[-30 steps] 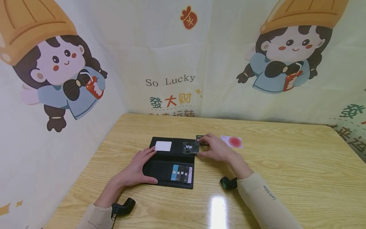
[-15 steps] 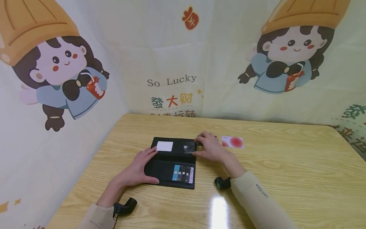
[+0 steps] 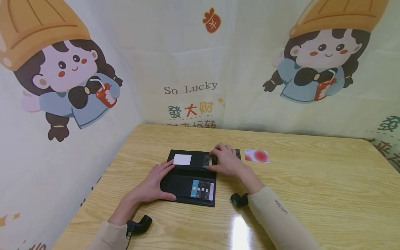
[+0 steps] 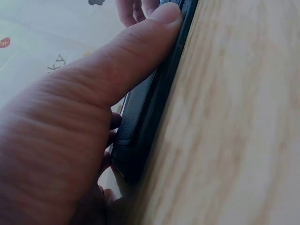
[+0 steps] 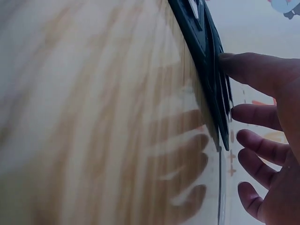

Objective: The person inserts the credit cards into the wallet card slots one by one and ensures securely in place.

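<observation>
A black bifold wallet [image 3: 181,189] lies unfolded on the wooden table. My left hand [image 3: 149,183] rests on its left side, fingers extended on the upper panel and thumb at the front edge. On the upper panel's right end, my right hand [image 3: 226,161] has thumb and index finger at opposite edges of a black card [image 3: 206,160], which sits partly in a slot; the fingers cover its right part. The right wrist view shows the thumb [image 5: 234,63] touching the wallet's side. A white card [image 3: 182,159] shows on the upper left, and several staggered cards [image 3: 200,189] fill the lower panel.
A pink-and-white card with a red circle [image 3: 257,156] lies right of the wallet. Beside it, a dark card [image 3: 238,153] is mostly hidden behind my right hand. A patterned cloth [image 3: 187,52] hangs at the table's back and left.
My right hand has moved left along with the black card. The card's "Vip" lettering, fully visible earlier, has gone out of sight. The left hand stays on the wallet; the view has shifted slightly.
</observation>
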A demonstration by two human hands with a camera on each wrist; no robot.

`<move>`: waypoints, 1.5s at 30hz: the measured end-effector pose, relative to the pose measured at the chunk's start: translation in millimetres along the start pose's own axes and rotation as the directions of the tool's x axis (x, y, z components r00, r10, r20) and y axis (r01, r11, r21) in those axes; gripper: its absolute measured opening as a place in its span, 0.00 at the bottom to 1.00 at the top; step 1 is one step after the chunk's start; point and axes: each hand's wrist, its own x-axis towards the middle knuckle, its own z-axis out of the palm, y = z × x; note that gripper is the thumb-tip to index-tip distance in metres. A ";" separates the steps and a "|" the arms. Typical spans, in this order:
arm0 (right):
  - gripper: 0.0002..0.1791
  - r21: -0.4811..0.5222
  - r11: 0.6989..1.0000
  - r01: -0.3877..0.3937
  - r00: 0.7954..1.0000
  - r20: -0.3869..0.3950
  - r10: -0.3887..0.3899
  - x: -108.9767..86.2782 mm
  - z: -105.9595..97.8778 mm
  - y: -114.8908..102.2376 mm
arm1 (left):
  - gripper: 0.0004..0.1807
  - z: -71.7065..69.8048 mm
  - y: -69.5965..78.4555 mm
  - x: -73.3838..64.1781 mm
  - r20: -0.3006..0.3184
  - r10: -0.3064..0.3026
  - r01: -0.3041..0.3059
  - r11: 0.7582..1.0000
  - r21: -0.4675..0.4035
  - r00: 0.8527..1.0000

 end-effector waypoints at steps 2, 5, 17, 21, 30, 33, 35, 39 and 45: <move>0.26 0.002 1.000 -0.009 1.000 0.007 0.009 0.8 1.0 -1.1 | 0.62 0.7 1.6 -0.3 0.000 -0.001 0.001 1.000 -0.002 1.000; 0.25 -0.002 1.000 -0.009 1.000 0.010 0.009 1.7 2.3 -2.0 | 0.62 1.2 3.8 -1.2 0.001 -0.004 0.004 1.000 -0.006 1.000; 0.29 -0.019 1.000 0.013 1.000 0.012 -0.013 -5.3 0.7 -1.1 | 0.62 2.7 7.1 -6.4 0.005 -0.008 0.008 1.000 -0.013 1.000; 0.33 0.032 0.999 0.039 0.999 -0.015 -0.039 -12.2 -7.4 9.9 | 0.62 3.0 8.5 -7.8 0.007 -0.009 0.009 1.000 -0.016 1.000; 0.33 0.061 0.997 0.053 0.997 -0.058 -0.049 -24.6 -22.6 45.9 | 0.62 3.8 10.1 -11.2 -0.004 -0.013 0.013 1.000 -0.018 1.000; 0.33 0.041 0.999 0.019 0.999 -0.049 -0.017 -26.5 -25.4 55.1 | 0.61 3.8 9.9 -11.4 -0.008 -0.011 0.011 1.000 -0.011 1.000; 0.34 0.026 1.000 -0.005 0.999 -0.038 0.006 -27.2 -26.7 60.9 | 0.61 3.7 9.9 -11.9 -0.012 -0.009 0.008 1.000 -0.009 1.000; 0.35 -0.008 0.999 -0.042 0.999 -0.013 0.042 -27.7 -28.1 70.6 | 0.60 3.5 10.3 -12.6 -0.020 0.010 -0.010 1.000 -0.010 1.000; 0.34 -0.030 0.996 -0.083 0.996 0.025 0.084 -27.5 -33.2 75.7 | 0.60 3.5 10.8 -12.8 -0.023 0.022 -0.022 1.000 -0.005 1.000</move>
